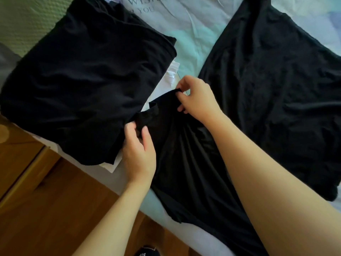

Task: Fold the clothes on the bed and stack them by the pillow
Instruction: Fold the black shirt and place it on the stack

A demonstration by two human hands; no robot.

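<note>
A black garment (186, 163) lies bunched on the bed in front of me, running from the middle down to the bed's near edge. My left hand (139, 150) pinches its upper left edge between thumb and fingers. My right hand (195, 97) pinches the upper right corner of the same edge. A folded black piece (83, 74) lies at the left on top of white folded cloth (172, 74). Another black garment (276, 89) is spread flat at the right.
The bed sheet (195, 34) is pale blue-white with printed letters at the top. A wooden floor (55, 209) runs along the bed's left edge, with a wooden strip and a dark item at the bottom. A green textured wall (27, 19) stands at the upper left.
</note>
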